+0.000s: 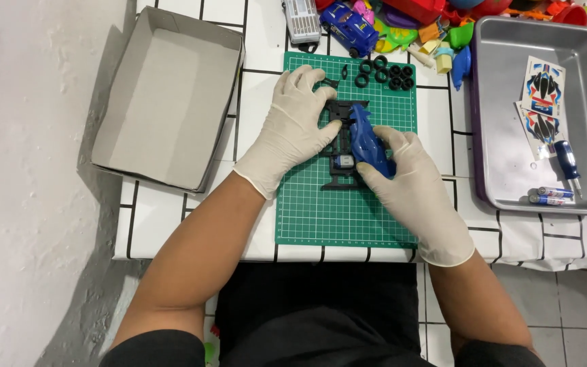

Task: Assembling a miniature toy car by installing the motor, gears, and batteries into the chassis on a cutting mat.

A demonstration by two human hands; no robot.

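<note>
1. A shallow grey cardboard box lid (164, 102) lies well to the left of the gripping hands, partly over the edge of the white tiled table (436, 129).
2. The left hand (293, 129), in a white glove, lies flat with its fingers spread, pressing on the left side of the black toy car chassis (340, 146); it closes on nothing.
3. The chassis lies on the green cutting mat (341, 211), directly under both hands, with a small silver motor (343, 162) seated in it just left of the right hand's fingertips.
4. The right hand (409, 183), also gloved, pinches the blue car body shell (367, 144) between thumb and fingers, holding it tilted against the chassis's right side.
5. Black tyres (385, 73) lie on the mat just beyond the grip.
6. Well to the right of the grip, a metal tray (497, 88) holds sticker sheets (541, 102), a blue-handled screwdriver (568, 163) and batteries (550, 197).
</note>
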